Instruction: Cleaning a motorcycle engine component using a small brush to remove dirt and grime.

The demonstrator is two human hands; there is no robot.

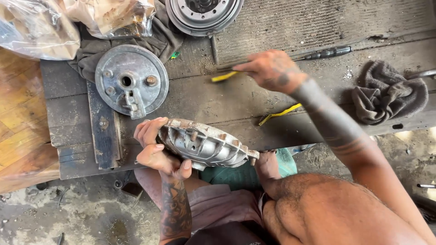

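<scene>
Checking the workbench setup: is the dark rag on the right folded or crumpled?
Crumpled. The dark rag lies bunched in irregular wrinkles on the wooden bench, showing no flat folds.

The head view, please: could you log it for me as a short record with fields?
setting: worn wooden bench above a dirty floor
left hand: grips a finned metal cover at the bench edge
right hand: on a yellow-handled tool
on bench: round metal plate, screwdriver, grey rag, yellow strip
top edge: ribbed hub, plastic bags
</scene>
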